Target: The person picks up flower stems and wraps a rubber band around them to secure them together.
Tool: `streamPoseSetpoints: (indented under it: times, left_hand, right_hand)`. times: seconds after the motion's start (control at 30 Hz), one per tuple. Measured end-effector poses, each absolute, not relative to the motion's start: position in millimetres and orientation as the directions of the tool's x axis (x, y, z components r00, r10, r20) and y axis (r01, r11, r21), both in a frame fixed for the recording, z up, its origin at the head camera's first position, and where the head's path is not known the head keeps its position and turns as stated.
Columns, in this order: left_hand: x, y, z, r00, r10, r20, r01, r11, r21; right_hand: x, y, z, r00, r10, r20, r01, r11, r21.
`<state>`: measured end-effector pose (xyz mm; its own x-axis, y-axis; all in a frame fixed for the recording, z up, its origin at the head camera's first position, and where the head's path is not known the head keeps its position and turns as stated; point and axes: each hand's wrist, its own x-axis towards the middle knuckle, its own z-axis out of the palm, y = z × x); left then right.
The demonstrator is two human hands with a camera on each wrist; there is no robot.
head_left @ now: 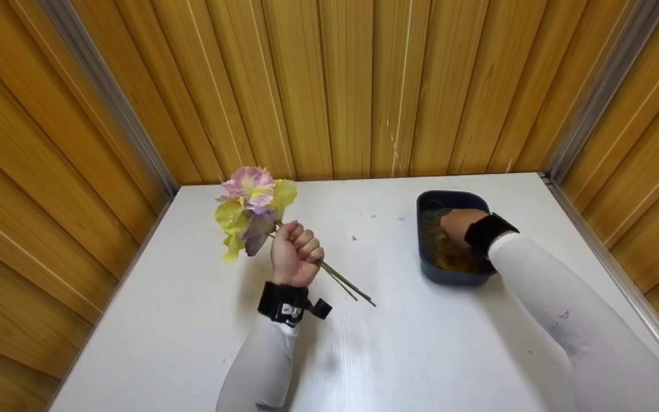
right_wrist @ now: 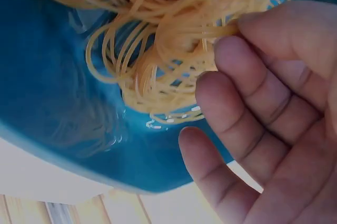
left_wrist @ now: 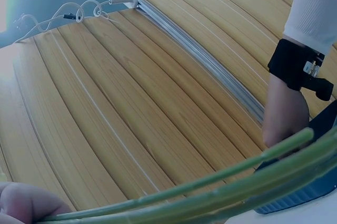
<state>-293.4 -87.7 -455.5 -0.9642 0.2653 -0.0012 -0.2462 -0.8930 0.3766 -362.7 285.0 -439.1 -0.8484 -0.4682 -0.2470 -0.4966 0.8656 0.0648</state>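
My left hand (head_left: 298,254) grips the stems (head_left: 345,281) of a bunch of artificial flowers (head_left: 254,213), palm side up, over the left-middle of the table. Pink, yellow and purple petals spread to the upper left, and the green stem ends point down right. Close up in the left wrist view, the stems (left_wrist: 253,184) cross the foreground. My right hand (head_left: 460,224) reaches into a dark blue container (head_left: 455,279). There, in the right wrist view, its thumb and index finger pinch a strand of the tangled yellow rubber bands (right_wrist: 174,40); the other fingers are loosely bent.
The white table (head_left: 386,355) is bounded by wood-patterned panels (head_left: 346,86) at the back and sides, with metal corner posts (head_left: 604,74). Small specks lie on the tabletop. A coiled white cable (left_wrist: 79,11) runs along the panel top in the left wrist view.
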Motion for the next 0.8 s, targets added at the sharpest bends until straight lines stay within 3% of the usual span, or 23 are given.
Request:
streamPoseSetpoints:
  times: [0.4, 0.8]
  left_hand:
    - [-293.6, -88.8, -456.0, -0.961, 0.275, 0.003, -0.253, -0.89, 0.379]
    - [-292.5, -88.5, -455.5, -0.958, 0.286, 0.021, -0.258, -0.891, 0.374]
  right_hand:
    - [-369.5, 292.8, -426.5, -0.875, -0.384, -0.294, -0.402, 0.916, 0.001]
    - [-371.5, 296.2, -420.2, -0.846, -0.47, -0.254, -0.474, 0.879, -0.049]
